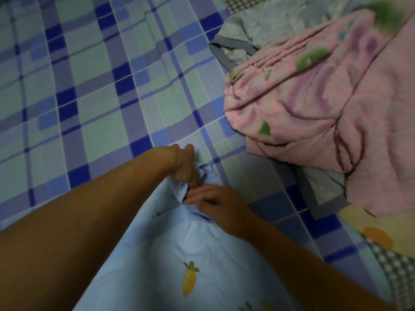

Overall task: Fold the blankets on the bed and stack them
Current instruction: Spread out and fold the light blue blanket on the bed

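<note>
Here we are counting three blankets on one bed, plus our two hands.

Item one, the blue blanket (190,254): pale blue with carrot prints, two of them showing whole and more cut off at the bottom edge. It is lying nearest to us, running from the bottom edge up to a bunched corner on the bed sheet (85,90). Our left hand (183,164) is gripping that bunched corner, fingers curled down into the cloth. Our right hand (215,204) is resting just below it, fingers loosely bent and touching the same gathered cloth; we cannot tell whether it is pinching any of it.

Item two, the pink blanket (314,97): flowered with green leaves, lying crumpled in a heap at the right side of the bed, well apart from our hands.

Item three, the grey blanket (253,25): pale with a darker grey border, lying partly under the pink one, showing at the top right and again at a corner below it.

The sheet is a blue, purple and green check, spreading across the left and middle. A yellowish checked cloth (386,254) is showing at the lower right edge.
</note>
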